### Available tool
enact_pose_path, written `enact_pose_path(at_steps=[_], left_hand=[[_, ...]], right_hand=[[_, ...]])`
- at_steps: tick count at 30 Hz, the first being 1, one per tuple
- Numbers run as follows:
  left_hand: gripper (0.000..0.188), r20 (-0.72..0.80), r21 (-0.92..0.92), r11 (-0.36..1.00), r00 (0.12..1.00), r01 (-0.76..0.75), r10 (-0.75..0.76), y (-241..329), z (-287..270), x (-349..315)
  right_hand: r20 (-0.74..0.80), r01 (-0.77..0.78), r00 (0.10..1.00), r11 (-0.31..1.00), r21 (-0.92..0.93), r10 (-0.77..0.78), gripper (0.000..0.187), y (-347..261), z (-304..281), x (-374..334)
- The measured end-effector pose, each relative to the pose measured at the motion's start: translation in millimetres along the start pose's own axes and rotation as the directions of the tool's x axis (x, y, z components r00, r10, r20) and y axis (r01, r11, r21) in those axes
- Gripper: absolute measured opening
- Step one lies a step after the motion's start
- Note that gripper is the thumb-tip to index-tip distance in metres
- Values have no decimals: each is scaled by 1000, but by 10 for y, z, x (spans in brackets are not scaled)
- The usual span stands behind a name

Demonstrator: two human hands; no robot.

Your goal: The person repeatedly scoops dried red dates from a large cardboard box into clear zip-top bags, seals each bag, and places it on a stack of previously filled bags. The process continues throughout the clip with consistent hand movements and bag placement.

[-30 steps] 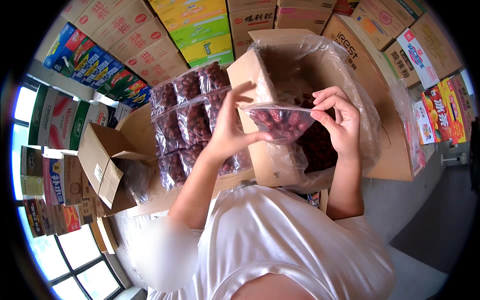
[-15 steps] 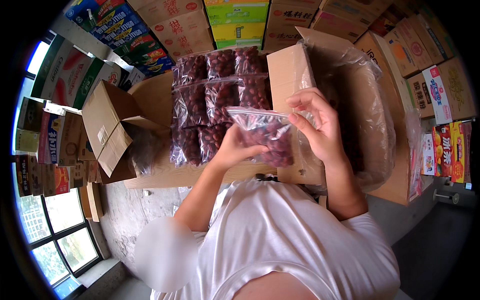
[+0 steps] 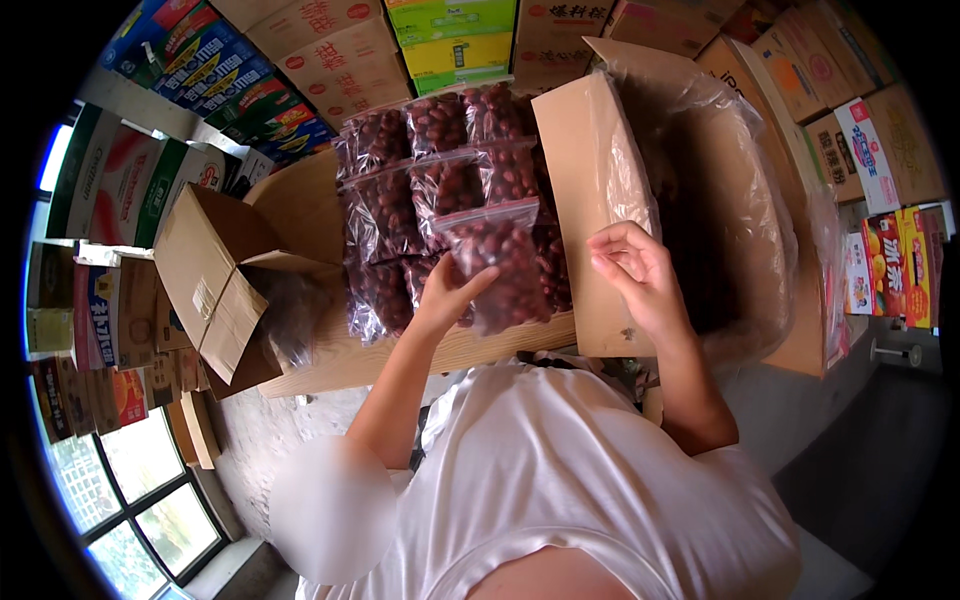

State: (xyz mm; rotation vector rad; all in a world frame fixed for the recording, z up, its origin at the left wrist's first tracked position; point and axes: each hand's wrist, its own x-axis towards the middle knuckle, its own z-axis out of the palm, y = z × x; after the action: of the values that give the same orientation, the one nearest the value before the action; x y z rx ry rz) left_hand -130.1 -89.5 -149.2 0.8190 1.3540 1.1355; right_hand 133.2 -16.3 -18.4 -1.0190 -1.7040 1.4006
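Observation:
My left hand [image 3: 447,297] holds a clear zip bag of red dates [image 3: 498,262] by its left side, thumb on the front and the other fingers mostly hidden behind it. The bag is upright over the near right part of several similar filled bags [image 3: 385,222], laid in rows. To its right, my right hand [image 3: 642,278] is raised in front of a cardboard flap, fingers loosely curved and thumb apart, with nothing in it. Beside that hand stands a large carton [image 3: 590,200] lined with clear plastic [image 3: 775,235]; its inside is dark, so its contents are hard to make out.
A wooden table [image 3: 400,362] bears the bags. On its left sits an open cardboard box [image 3: 205,270] with clear plastic film [image 3: 290,320] at its side. Stacked cartons [image 3: 335,60] line the back, and more boxes stand at both sides. A window [image 3: 145,500] is at lower left.
The bag has moved slightly left and down over the rows, and hangs straighter. My right hand has come away from the bag's upper right corner and lowered a little.

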Motion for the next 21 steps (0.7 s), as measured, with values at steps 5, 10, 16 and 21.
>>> enact_pose_path(at_steps=[5,10,16,21], left_hand=[[92,-106,432,902,994,18,30,-360,91,236],[73,16,327,943,998,56,-64,-239,67,51],[37,52,255,965,997,-70,58,-492,-538,0],[33,-19,250,966,997,-66,73,-438,-1024,-220]], right_hand=[[-28,-34,999,968,-248,28,32,-46,247,-93],[24,45,999,869,-492,-38,84,576,777,-195],[-95,-118,993,616,-779,70,107,910,1232,-41],[-183,-178,982,593,-785,53,97,954,1267,68]])
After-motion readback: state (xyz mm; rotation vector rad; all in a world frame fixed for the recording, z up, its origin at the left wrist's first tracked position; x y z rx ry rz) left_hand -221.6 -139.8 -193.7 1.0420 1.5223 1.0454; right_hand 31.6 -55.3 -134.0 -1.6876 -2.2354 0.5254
